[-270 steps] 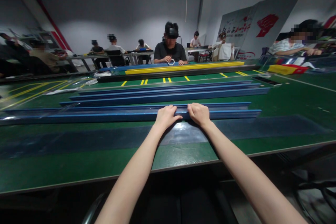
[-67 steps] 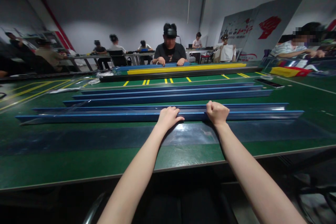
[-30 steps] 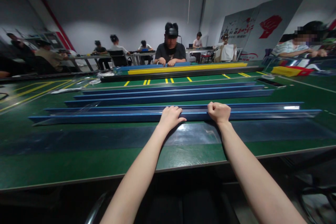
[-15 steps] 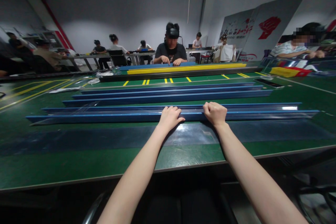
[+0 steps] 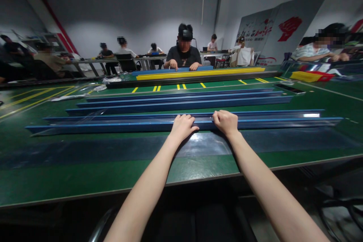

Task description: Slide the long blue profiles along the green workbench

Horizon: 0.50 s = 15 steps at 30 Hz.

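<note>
1. Blue channel [image 5: 205,125]: long, straight, two raised walls, open side up.
2. It lies sideways across the green bench [image 5: 93,181], toward the near edge.
3. Clear film [image 5: 92,116] shows inside, wrinkled near the left end.

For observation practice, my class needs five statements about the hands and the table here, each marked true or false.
1. The left hand and right hand are both on the nearest blue channel. True.
2. The right hand is flat with fingers spread. False: its fingers are curled.
3. A clear plastic strip lies between that channel and the near edge of the green table. True.
4. The yellow profile lies nearer that edge than the strip does. False: it lies far beyond the strip.
5. The phone lies left of both hands. False: it is to their right.
</note>
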Available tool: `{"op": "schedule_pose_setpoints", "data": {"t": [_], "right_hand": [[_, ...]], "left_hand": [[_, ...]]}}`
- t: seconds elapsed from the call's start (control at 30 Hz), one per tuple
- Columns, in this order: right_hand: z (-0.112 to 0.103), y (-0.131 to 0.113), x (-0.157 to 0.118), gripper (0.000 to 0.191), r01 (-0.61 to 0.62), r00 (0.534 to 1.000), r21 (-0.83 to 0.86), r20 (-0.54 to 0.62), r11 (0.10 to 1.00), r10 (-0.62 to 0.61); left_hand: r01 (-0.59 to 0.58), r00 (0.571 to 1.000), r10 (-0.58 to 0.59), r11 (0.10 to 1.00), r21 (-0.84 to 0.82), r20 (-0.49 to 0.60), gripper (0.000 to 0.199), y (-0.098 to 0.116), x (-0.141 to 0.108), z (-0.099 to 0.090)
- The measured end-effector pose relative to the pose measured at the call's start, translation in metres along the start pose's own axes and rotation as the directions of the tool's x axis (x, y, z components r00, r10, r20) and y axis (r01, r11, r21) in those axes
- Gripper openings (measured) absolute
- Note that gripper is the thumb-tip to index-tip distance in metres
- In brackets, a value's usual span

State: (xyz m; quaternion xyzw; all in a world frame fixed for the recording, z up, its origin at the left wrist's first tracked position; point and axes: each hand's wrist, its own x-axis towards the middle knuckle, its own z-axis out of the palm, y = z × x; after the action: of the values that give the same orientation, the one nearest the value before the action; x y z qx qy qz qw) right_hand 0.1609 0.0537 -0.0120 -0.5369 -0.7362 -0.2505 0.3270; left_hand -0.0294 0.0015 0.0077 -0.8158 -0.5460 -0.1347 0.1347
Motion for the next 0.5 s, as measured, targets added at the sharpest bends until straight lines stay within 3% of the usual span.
{"op": "schedule_pose_setpoints", "data": {"t": [0.2,0.5], "right_hand": [[0.0009,-0.0021,0.0022,0.044,-0.066,0.996,-0.008,0.055,0.998,0.067],[-0.0004,-0.0024,0.0027,0.046,-0.061,0.996,0.001,0.07,0.998,0.061]], "left_hand": [[0.0,1.0,0.0,1.0,-0.001,0.006,0.028,-0.0006,-0.0005,0.0003],[0.002,1.0,-0.002,1.0,-0.021,0.015,0.027,0.0006,-0.0009,-0.0024]]}}
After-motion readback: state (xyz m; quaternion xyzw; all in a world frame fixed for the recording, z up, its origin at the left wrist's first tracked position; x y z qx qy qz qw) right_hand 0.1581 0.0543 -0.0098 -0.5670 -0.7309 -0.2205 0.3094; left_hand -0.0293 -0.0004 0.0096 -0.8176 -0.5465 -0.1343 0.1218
